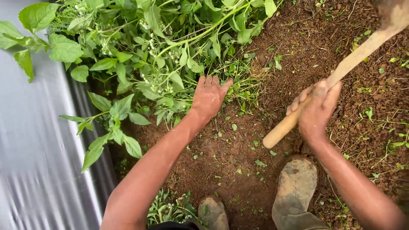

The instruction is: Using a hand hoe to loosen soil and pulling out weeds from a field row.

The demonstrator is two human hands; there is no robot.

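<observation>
The wooden handle (324,85) is the thing in hand: a pale, round shaft of a digging tool, its long axis running on a diagonal from its blunt butt end low and toward the person up and away to the top right corner, where a blurred, soil-caked head (394,15) sits at the frame edge. The right hand (317,108) grasps it near the butt, fingers wrapped over the shaft and clenched tight; only a short stub of handle sticks out below the grip, and most of the shaft lies beyond it.

To the left of that grip, well apart, the left hand (208,96) lies spread with fingers released and flat, pressing against the stems at the base of a mass of leafy green weeds (149,47) with tiny white flowers; it grasps nothing that can be made out.

Below the grip, 2 muddy boots (296,187) stand on the ground, one close under the right wrist, the other further left.

The surface is bare red-brown soil (238,170), crumbly, dotted with small seedlings and torn leaf bits. Left of the weeds runs a strip of shiny silver-grey plastic sheeting (34,140). The setting is outdoors, a cultivated plot.
</observation>
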